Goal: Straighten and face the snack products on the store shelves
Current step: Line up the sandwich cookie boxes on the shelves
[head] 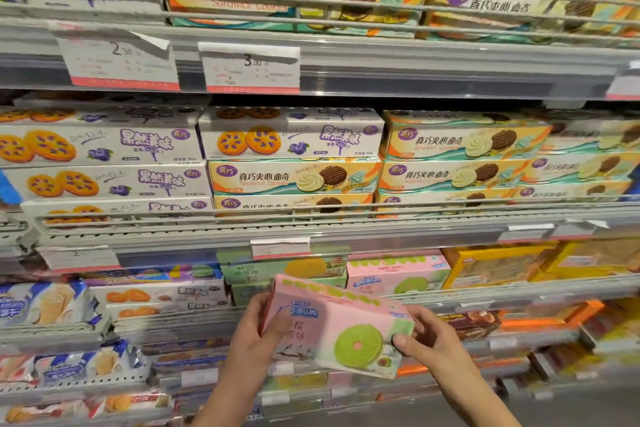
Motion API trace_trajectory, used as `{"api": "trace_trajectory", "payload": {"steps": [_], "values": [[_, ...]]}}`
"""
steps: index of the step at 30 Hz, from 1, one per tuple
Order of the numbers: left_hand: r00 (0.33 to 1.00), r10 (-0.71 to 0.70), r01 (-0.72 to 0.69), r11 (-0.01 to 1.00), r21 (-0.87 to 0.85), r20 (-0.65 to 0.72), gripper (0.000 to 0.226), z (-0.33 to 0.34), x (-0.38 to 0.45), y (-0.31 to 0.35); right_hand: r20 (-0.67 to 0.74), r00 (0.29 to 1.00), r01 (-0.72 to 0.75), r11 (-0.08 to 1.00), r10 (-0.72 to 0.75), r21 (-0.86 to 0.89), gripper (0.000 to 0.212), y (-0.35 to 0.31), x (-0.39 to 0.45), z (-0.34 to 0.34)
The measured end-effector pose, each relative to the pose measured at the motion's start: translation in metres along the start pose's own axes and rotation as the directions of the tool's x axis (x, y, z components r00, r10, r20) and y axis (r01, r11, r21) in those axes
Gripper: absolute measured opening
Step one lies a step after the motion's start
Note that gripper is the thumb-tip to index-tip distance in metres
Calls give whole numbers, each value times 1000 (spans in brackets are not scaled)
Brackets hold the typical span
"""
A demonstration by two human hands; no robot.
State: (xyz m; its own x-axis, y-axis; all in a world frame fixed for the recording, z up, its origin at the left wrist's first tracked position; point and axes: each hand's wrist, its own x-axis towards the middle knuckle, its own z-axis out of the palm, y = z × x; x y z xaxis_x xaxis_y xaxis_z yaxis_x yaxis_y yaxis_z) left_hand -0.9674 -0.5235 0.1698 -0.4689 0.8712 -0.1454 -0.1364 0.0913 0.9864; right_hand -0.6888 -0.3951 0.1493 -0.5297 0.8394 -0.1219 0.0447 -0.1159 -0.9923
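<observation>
— What are my hands doing?
— Your left hand [258, 329] and right hand [427, 334] are gripping the ends of a pink biscuit box [337, 326], tilting it before the third shelf's front rail [485, 291], just below matching pink boxes [398, 276].

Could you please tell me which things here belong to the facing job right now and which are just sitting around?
In the job:
pink box, tilted, off the shelf
left hand, gripping its left end
right hand, gripping its right end
matching pink box on the shelf behind

Just sitting:
blueberry cookie boxes
sandwich cookie boxes
price tags
</observation>
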Motion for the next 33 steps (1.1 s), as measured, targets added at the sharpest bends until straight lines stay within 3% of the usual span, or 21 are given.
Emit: {"api": "trace_trajectory", "payload": {"steps": [3,6,8,11,14,18,25,30,33], "values": [[997,-29,26,998,48,69,103,19,-1,0,-59,998,10,999,-12,-37,62,-11,-9,-24],[985,-5,-44,959,280,171,69,33,-2,1,-150,987,43,995,-57,-91,67,-31,-18,-50],[971,-18,-117,835,537,240,59,39,2,-4,-182,981,53,993,-71,-103,57,-44,-26,-66],[962,-52,-190,582,791,270,69,45,8,-17,-248,961,94,987,-125,-131,50,-54,-34,-86],[944,-83,-269,371,889,320,75,49,13,-31,-338,925,143,983,-174,-113,36,-50,-37,-99],[938,-97,-308,201,930,332,77,53,17,-37,-437,874,185,977,-213,-107,45,-44,-35,-103],[943,-60,-315,157,936,328,71,58,16,-39,-509,822,232,966,-255,-110,66,-41,-26,-100],[941,-71,-317,163,935,331,68,58,16,-32,-488,834,248,965,-255,-81,66,-37,-12,-92],[947,-65,-291,240,926,315,68,58,16,-27,-455,854,239,967,-253,-89,55,-41,-1,-87]]}}
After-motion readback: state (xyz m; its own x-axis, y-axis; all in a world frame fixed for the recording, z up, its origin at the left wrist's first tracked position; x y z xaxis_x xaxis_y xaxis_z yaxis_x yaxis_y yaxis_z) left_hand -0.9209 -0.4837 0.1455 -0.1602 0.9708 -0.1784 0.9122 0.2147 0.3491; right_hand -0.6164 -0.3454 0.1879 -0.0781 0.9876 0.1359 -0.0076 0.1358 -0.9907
